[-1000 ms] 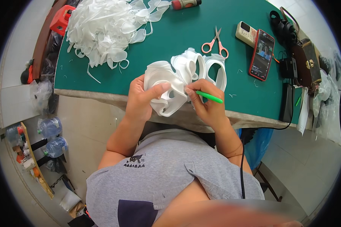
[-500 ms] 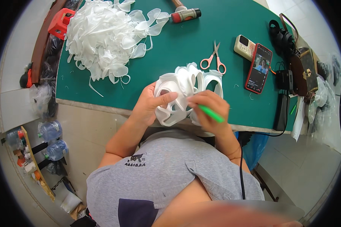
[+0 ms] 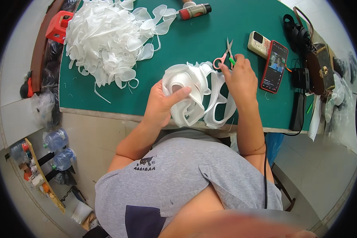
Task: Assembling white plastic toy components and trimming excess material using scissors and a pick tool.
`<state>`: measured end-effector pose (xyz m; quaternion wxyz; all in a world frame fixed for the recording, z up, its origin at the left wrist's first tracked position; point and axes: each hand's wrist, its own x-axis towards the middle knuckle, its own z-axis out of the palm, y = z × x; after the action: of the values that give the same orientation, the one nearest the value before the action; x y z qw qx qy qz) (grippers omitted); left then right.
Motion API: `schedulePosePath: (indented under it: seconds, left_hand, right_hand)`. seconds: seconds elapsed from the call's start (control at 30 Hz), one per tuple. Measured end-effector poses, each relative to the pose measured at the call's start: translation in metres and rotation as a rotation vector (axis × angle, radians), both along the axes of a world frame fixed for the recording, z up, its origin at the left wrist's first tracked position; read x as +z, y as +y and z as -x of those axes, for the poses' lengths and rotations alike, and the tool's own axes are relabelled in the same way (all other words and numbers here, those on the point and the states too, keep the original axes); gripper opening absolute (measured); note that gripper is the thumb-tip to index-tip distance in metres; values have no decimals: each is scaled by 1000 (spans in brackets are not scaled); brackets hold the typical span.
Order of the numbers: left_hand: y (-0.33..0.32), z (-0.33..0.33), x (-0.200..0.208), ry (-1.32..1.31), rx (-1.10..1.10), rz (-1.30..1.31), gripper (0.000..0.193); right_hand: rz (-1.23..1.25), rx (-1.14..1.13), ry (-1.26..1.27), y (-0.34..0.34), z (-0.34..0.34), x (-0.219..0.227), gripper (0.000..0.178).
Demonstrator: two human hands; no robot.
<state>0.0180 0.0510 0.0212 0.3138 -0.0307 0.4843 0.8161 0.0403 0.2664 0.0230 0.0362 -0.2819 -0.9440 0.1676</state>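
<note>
My left hand (image 3: 162, 101) is closed on a bunch of white layered cut-out pieces (image 3: 182, 85), its thumb lying across the front. The strips hang in loops to the right, over the table's near edge. My right hand (image 3: 242, 77) reaches over the green table past the bunch, fingers curled around a green pen (image 3: 232, 62) of which only one end shows. The pink-handled scissors (image 3: 219, 62) lie right at those fingertips, blades pointing away from me. The hand covers one scissor loop, so whether it touches the scissors is unclear.
A big heap of white, partly see-through offcuts (image 3: 103, 43) covers the table's left. A red-faced mallet (image 3: 195, 12) lies at the far side. Rightward are a phone (image 3: 274, 65) leaning on a beige device (image 3: 259, 43), a black box with cables (image 3: 300, 78) and a brown bag (image 3: 322, 75).
My right hand has moved away from the white pieces, forward and right to the scissors, with the green pen. My left hand keeps holding the bunch, whose right-hand loops now hang looser.
</note>
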Motion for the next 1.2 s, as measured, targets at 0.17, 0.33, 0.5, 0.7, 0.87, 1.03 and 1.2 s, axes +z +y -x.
schedulePosePath:
  seconds: [0.17, 0.33, 0.5, 0.7, 0.87, 1.03, 1.2]
  left_hand:
    - [3, -5, 5, 10, -1, 7, 41]
    - [3, -8, 3, 60, 17, 75, 41]
    - [3, -10, 2, 125, 38, 132, 42]
    - [2, -9, 1, 186, 62, 187, 43]
    - [5, -12, 3, 267, 69, 268, 41]
    - [7, -14, 6, 312, 72, 303, 42]
    - [8, -15, 6, 319, 72, 310, 42]
  right_hand:
    - [-70, 29, -63, 7, 1, -12, 37]
    - [-51, 62, 118, 17, -2, -7, 34]
    - [726, 86, 715, 3, -19, 21, 25]
    - [689, 460, 203, -3, -71, 24, 23]
    - [677, 439, 108, -9, -81, 19, 28]
    - [716, 403, 88, -9, -79, 17, 32]
    - [654, 421, 121, -9, -81, 13, 31]
